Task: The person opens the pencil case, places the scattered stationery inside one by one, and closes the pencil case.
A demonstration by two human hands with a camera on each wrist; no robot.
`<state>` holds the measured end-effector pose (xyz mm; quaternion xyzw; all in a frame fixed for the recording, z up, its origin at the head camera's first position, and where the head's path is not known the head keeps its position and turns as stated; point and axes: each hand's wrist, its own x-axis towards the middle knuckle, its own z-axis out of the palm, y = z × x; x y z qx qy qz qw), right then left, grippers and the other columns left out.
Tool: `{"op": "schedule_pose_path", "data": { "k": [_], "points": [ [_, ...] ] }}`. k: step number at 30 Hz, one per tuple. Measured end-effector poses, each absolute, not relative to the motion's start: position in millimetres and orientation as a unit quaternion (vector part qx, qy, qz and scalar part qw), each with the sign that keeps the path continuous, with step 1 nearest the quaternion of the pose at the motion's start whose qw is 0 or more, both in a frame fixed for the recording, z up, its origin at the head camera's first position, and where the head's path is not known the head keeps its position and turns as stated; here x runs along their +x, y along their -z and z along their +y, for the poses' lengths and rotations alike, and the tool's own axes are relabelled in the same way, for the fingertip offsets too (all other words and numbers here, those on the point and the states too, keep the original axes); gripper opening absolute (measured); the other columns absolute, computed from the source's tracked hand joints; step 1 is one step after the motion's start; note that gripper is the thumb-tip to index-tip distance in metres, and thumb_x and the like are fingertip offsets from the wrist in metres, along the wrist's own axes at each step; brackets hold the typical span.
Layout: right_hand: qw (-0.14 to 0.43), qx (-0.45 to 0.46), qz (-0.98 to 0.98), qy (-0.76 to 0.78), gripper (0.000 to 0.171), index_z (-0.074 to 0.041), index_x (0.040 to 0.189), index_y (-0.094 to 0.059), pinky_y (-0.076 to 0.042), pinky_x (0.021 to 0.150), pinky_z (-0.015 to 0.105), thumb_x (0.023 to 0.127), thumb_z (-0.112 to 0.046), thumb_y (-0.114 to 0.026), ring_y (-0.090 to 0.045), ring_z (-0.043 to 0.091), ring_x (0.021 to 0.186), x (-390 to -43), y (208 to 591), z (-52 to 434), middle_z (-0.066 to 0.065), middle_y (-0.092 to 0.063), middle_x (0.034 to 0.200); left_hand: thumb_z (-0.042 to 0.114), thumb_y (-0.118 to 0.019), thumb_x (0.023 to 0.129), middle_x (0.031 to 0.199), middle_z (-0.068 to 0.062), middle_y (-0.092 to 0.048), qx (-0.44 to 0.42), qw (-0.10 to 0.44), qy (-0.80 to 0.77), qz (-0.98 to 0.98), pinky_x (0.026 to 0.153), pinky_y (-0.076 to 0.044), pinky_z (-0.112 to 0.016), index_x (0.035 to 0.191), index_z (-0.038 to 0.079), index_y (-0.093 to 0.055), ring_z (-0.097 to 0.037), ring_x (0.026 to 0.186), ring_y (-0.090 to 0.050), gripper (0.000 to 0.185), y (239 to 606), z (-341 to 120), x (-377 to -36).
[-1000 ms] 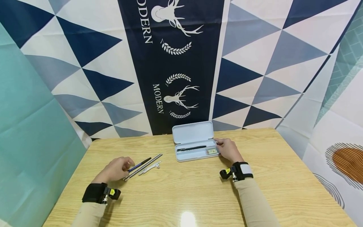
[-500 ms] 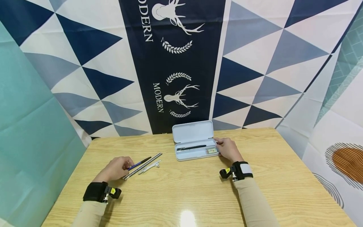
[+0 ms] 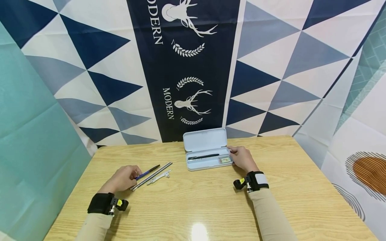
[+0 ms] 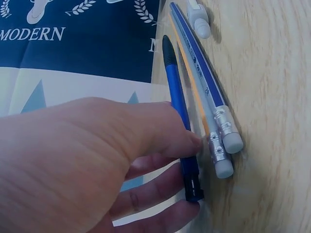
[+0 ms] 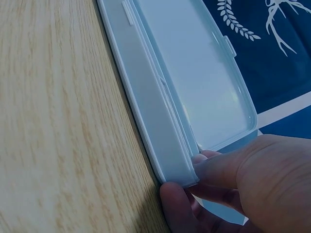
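Observation:
A pale blue pencil case lies open at the table's back middle, lid up, with a black pen and a small eraser inside. My right hand grips the case's right end, thumb and fingers round its corner. My left hand pinches the near end of a blue pen, whose tip is raised off the wood. Beside it lie two silver-and-blue pencils with erasers and a small white object.
The light wooden table stands against a patterned cloth backdrop with blue triangles and a deer print. A teal panel closes in the left side. A bright glare spot shows on the near edge.
The blue pen's tip has lifted slightly and swung a little as my left hand took hold of its near end. The right hand stays on the case.

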<state>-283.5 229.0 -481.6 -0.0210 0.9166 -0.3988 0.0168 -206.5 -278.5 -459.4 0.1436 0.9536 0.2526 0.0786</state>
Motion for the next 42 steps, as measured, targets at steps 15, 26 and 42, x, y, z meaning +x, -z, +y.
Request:
{"op": "schedule_pose_path", "data": {
  "k": [15, 26, 42],
  "points": [
    [0.017, -0.017, 0.917, 0.399, 0.047, -0.002, 0.158, -0.063, -0.056, 0.061, 0.025, 0.11, -0.002, -0.062, -0.065, 0.013, 0.065, -283.4, 480.0, 231.6, 0.035, -0.074, 0.139, -0.004, -0.072, 0.101, 0.103, -0.008, -0.073, 0.155, 0.05, -0.232, 0.959, 0.081, -0.056, -0.04, 0.122, 0.008, -0.075, -0.018, 0.088, -0.065, 0.024, 442.3, -275.1, -213.0],
    [0.014, -0.02, 0.916, 0.401, 0.046, -0.002, 0.157, -0.064, -0.055, 0.061, 0.025, 0.111, -0.002, -0.063, -0.065, 0.012, 0.063, -284.1, 481.6, 231.6, 0.033, -0.075, 0.138, -0.003, -0.073, 0.1, 0.103, -0.008, -0.073, 0.155, 0.012, -0.225, 0.962, 0.077, -0.055, -0.037, 0.122, 0.008, -0.078, -0.017, 0.086, -0.065, 0.025, 446.7, -267.5, -216.7],
    [0.013, -0.021, 0.916, 0.4, 0.046, -0.003, 0.156, -0.065, -0.055, 0.061, 0.025, 0.111, -0.002, -0.063, -0.064, 0.011, 0.063, -286.0, 483.6, 230.1, 0.033, -0.073, 0.141, -0.004, -0.072, 0.097, 0.104, -0.008, -0.072, 0.16, -0.073, -0.205, 0.963, 0.082, -0.06, -0.041, 0.12, 0.008, -0.08, -0.022, 0.095, -0.069, 0.027, 455.4, -244.2, -226.8]
  ]
}}
